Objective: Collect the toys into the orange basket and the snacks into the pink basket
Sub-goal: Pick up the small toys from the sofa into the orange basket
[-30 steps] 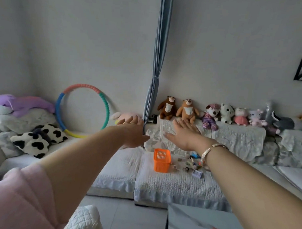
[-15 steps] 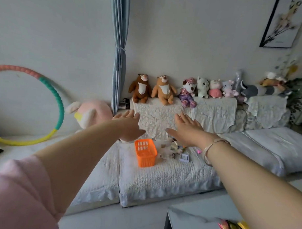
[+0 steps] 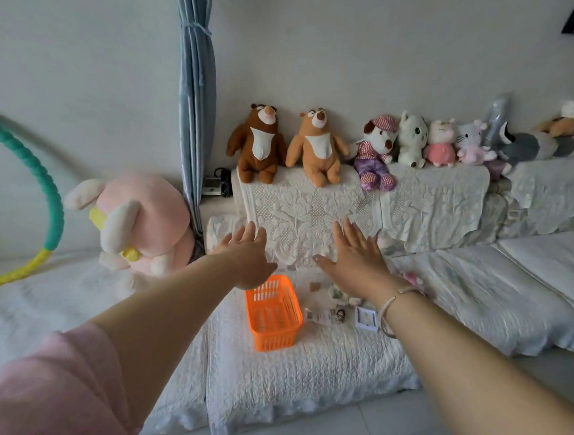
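While reaching forward over the quilted white sofa (image 3: 306, 380): left hand (image 3: 248, 258) and right hand (image 3: 355, 262) flat, fingers straight, grasping nothing. Slatted orange plastic basket (image 3: 273, 313) below, beside small blurred toys (image 3: 338, 303); labels unreadable.

Two bare forearms, soft pink sleeve (image 3: 55, 385) pushed up past the left elbow, thin silver bangle (image 3: 394, 305) around the right wrist, no rings visible on the hands

slotted plastic basket (image 3: 273, 311): orange
quilted sofa cover (image 3: 306, 374): white, floral stitch
tied curtain (image 3: 195, 93): grey-blue
hoop (image 3: 50, 202): teal, yellow
big round plush (image 3: 139, 222): pink, cream ears
sleeve (image 3: 55, 391): pink
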Motion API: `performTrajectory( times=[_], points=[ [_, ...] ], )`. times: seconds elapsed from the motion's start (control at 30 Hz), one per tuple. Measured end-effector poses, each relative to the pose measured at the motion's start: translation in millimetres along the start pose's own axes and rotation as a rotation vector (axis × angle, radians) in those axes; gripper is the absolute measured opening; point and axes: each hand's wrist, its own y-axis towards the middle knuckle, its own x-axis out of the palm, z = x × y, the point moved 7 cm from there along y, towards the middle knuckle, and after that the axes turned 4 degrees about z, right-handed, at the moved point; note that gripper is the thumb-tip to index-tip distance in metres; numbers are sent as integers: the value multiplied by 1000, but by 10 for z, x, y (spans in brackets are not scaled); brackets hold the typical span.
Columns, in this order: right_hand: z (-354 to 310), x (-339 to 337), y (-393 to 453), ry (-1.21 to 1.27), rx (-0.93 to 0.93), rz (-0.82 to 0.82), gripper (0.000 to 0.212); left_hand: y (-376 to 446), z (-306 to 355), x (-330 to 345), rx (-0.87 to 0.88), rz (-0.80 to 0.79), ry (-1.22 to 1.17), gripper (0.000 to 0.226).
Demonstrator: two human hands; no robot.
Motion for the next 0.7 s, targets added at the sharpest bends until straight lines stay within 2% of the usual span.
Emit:
performTrajectory(
  times=[0.2,0.4,0.7],
  points=[
    [164,745,785,-11,-4,34,77,1016,-272,899,-145,-42,-158,80],
    [379,1768,1425,-3,26,95,76,1825,-404,2205,-285,-52,-266,78],
    [562,3372,1865,-5,11,-7,73,2482,-506,3736,-337,-83,-307,77]
  ],
)
